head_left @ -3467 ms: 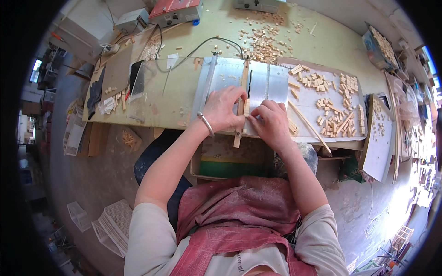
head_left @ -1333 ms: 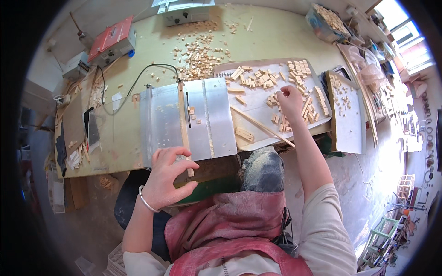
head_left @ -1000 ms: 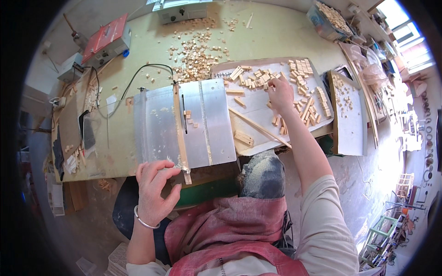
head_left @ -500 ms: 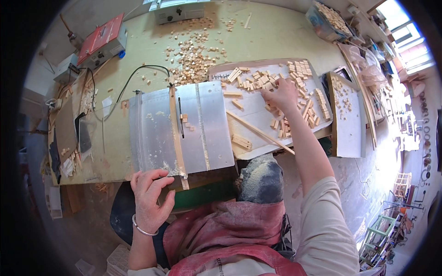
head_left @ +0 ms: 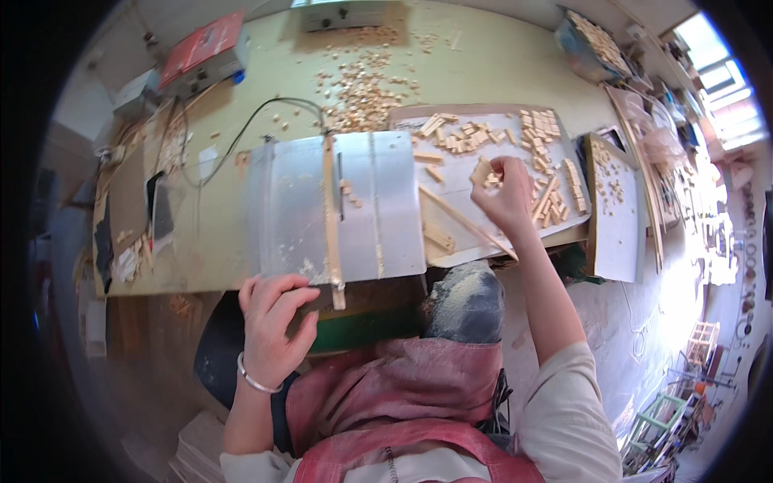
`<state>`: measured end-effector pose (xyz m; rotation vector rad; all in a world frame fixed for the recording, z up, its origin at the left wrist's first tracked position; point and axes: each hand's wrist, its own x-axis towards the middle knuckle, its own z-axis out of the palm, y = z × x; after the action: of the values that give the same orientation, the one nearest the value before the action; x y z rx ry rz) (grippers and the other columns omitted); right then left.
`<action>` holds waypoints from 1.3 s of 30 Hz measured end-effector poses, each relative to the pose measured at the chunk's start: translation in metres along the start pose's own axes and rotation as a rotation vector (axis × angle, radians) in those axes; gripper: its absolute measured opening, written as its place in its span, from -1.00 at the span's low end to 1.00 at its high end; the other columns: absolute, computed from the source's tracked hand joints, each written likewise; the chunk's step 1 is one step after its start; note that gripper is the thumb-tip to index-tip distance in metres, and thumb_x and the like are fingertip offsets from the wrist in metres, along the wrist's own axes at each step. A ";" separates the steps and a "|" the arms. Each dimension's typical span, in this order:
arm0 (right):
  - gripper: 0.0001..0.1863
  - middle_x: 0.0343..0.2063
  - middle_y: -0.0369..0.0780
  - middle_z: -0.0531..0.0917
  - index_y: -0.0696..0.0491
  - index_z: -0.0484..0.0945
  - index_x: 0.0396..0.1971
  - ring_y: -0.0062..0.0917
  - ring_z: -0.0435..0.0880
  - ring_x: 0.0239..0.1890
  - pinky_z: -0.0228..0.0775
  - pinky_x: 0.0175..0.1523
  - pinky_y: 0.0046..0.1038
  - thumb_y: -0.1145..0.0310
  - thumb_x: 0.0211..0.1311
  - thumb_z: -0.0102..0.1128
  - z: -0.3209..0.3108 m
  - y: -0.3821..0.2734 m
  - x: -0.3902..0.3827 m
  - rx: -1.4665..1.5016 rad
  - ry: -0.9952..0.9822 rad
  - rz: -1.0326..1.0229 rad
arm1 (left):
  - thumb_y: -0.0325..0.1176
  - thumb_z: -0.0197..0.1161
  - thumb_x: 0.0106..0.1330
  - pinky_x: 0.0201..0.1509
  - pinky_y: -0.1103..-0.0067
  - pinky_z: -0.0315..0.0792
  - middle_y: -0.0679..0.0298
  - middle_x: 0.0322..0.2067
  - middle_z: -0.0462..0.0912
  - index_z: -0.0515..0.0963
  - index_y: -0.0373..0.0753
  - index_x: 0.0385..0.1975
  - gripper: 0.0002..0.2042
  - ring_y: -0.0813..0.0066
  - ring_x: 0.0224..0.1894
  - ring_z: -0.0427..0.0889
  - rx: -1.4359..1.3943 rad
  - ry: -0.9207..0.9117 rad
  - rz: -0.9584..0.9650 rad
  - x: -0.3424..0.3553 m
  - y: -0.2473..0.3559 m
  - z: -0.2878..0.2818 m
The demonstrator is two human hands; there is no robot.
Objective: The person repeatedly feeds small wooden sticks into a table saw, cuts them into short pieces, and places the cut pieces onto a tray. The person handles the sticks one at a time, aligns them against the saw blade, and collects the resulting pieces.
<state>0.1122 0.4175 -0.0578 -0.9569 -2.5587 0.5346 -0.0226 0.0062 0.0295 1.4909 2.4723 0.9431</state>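
My right hand (head_left: 507, 197) is over a white-lined tray (head_left: 459, 187), its thumb and index finger curled together round a small pale wooden block (head_left: 481, 171) that is partly hidden. Several loose wooden blocks (head_left: 467, 138) lie in the tray beyond the hand. To its right stand neat rows of blocks (head_left: 539, 125) and a short stack (head_left: 574, 185). My left hand (head_left: 278, 322) hovers at the front edge of a silver metal plate (head_left: 298, 201), fingers apart and holding nothing. A wooden strip (head_left: 331, 217) runs along the plate beside a dark slot (head_left: 341, 181), with small wood bits next to it.
A heap of small wood cubes (head_left: 362, 97) covers the table behind the plate. A thin wooden stick (head_left: 463, 219) crosses the tray's front. On the right is a shallow box (head_left: 616, 233) with wood bits; a red-topped machine (head_left: 205, 52) and black cable (head_left: 233, 141) are at left.
My right hand has drawn back from the pile toward me, its finger and thumb now curled round a block. My left hand keeps its pose. The whole view has shifted slightly.
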 end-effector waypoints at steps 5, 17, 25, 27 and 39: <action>-0.49 -0.09 -0.14 0.58 0.07 0.53 -0.05 -0.20 0.55 0.07 0.28 0.26 -0.17 0.37 -0.08 0.46 -0.011 -0.106 -0.073 0.179 -0.082 -0.390 | -0.49 0.44 0.17 0.37 0.28 0.29 0.16 0.03 0.69 0.67 -0.20 -0.03 -0.67 0.15 0.13 0.62 0.007 0.046 0.025 0.002 -0.003 0.005; -0.49 -0.08 -0.13 0.57 0.09 0.58 0.00 -0.17 0.55 0.06 0.31 0.25 -0.19 0.30 0.01 0.46 0.016 -0.172 -0.080 0.170 -0.220 -0.579 | -0.29 0.50 0.12 0.26 0.28 0.34 0.18 0.01 0.56 0.49 -0.18 0.28 -0.35 0.16 0.14 0.58 0.018 0.001 -0.097 0.037 -0.008 0.041; -0.66 -0.17 -0.17 0.59 0.08 0.65 -0.14 -0.20 0.58 -0.04 0.32 0.14 -0.16 0.30 0.08 0.43 0.027 -0.160 -0.107 0.153 -0.139 -0.471 | -0.27 0.50 0.08 0.21 0.19 0.39 0.16 0.01 0.54 0.52 -0.12 0.24 -0.37 0.07 0.16 0.56 0.054 -0.057 -0.130 0.055 -0.014 0.053; -0.66 -0.17 -0.17 0.59 0.07 0.65 -0.13 -0.20 0.58 -0.05 0.32 0.14 -0.16 0.28 0.10 0.44 0.029 -0.161 -0.109 0.168 -0.141 -0.458 | -0.27 0.50 0.08 0.20 0.19 0.40 0.16 0.01 0.54 0.54 -0.12 0.20 -0.40 0.07 0.16 0.56 0.059 -0.065 -0.132 0.054 -0.014 0.052; -0.63 -0.18 -0.16 0.59 0.08 0.65 -0.09 -0.20 0.58 -0.04 0.33 0.13 -0.16 0.27 0.11 0.44 0.028 -0.161 -0.110 0.192 -0.116 -0.470 | -0.30 0.47 0.10 0.19 0.21 0.38 0.18 0.00 0.53 0.56 -0.11 0.12 -0.48 0.06 0.14 0.56 0.079 -0.054 -0.104 0.054 -0.009 0.053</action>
<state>0.0892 0.2241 -0.0292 -0.2487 -2.6468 0.6910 -0.0369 0.0720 -0.0062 1.3747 2.5482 0.7863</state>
